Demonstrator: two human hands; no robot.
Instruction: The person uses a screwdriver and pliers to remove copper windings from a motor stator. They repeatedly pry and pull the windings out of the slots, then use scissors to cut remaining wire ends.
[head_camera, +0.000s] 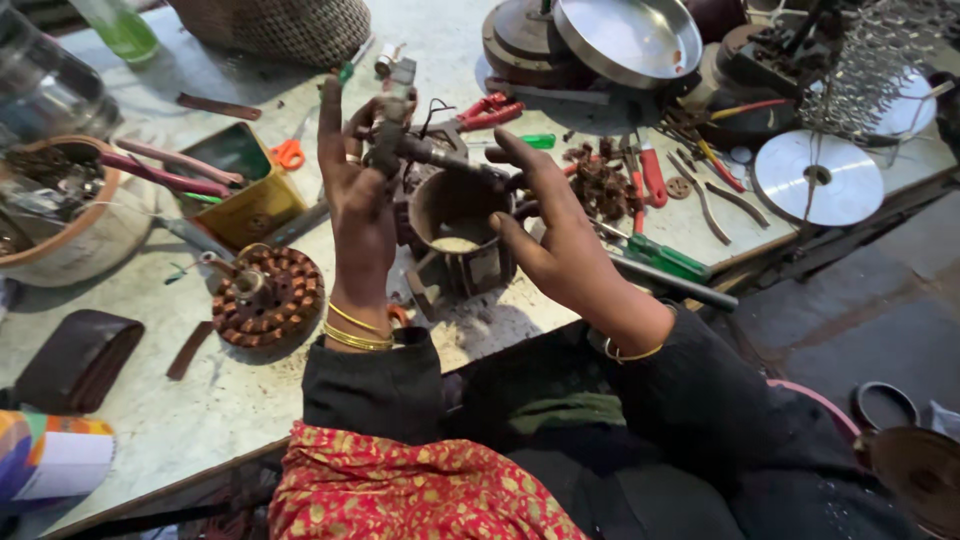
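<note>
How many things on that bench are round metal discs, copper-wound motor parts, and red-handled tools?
Shiny round metal discs or pans: 2 - the pan and the flat disc
Copper-wound motor parts: 1 - the wound coil
Red-handled tools: 2 - the pliers and the tool
Total: 5

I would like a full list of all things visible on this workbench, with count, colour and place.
motor housing: one, dark, centre, between the hands
metal shaft part: one, grey, held above the housing
copper-wound stator: one, brown, left of centre
yellow box: one, left rear
bowl of parts: one, tan, far left
red-handled pliers: one, rear centre
green-handled screwdriver: one, right
metal discs: several, silver, right rear
left hand: grips the shaft part
right hand: touches the shaft end, fingers spread
</note>
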